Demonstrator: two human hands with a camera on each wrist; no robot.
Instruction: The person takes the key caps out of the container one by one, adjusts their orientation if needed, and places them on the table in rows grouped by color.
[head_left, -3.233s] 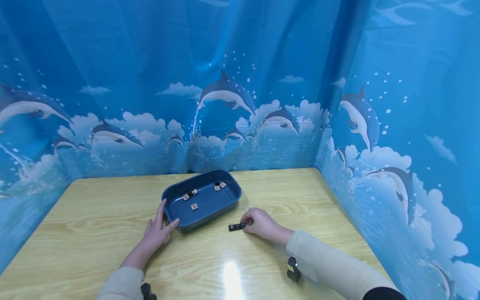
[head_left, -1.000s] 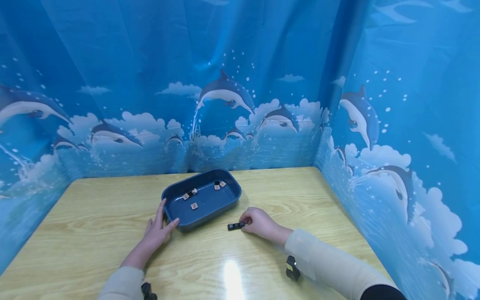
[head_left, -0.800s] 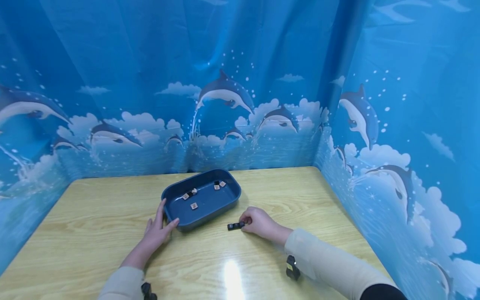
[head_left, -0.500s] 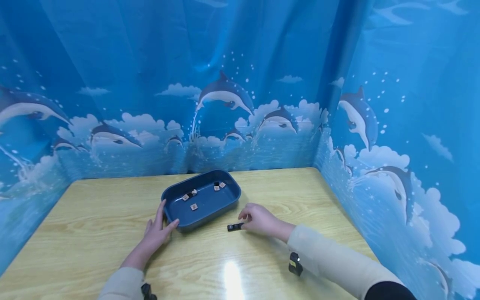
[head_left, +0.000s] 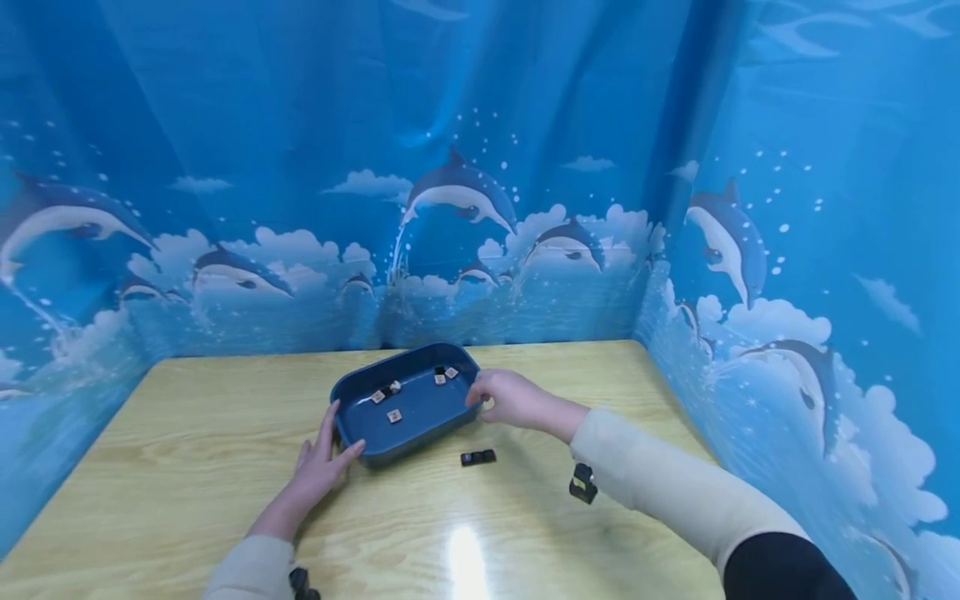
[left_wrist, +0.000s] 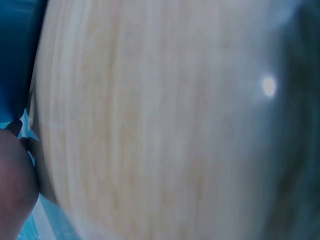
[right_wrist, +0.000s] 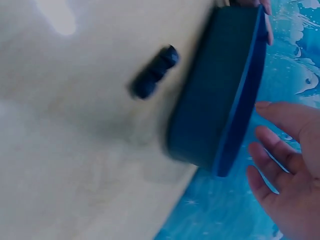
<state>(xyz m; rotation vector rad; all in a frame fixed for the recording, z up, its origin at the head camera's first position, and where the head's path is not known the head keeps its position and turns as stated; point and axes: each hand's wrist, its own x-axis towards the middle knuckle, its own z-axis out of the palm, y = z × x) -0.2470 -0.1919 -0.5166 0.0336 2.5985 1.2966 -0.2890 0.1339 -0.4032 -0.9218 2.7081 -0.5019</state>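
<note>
A dark blue rectangular tray (head_left: 427, 410) holds several small pale cubes, such as the one with a mark (head_left: 394, 416), along with a few black ones. My left hand (head_left: 317, 472) rests spread against the tray's near left corner, its fingers fairly straight; in the left wrist view only part of that hand (left_wrist: 16, 182) shows. At the tray's right end my right hand (head_left: 517, 402) hovers by the rim. The right wrist view shows its fingers apart and nothing between them. On the table, a short row of touching black cubes (head_left: 478, 457) lies just in front of the tray.
A pale wood-grain table (head_left: 202, 450) carries everything. Behind it and to the right hangs a blue dolphin-print curtain (head_left: 300, 275). Small black devices are strapped at both wrists, one by the right sleeve (head_left: 660, 475).
My right hand has let go of the black cube row and risen forward to the tray's right rim. The row stays on the table. My left hand keeps its place on the tray.
</note>
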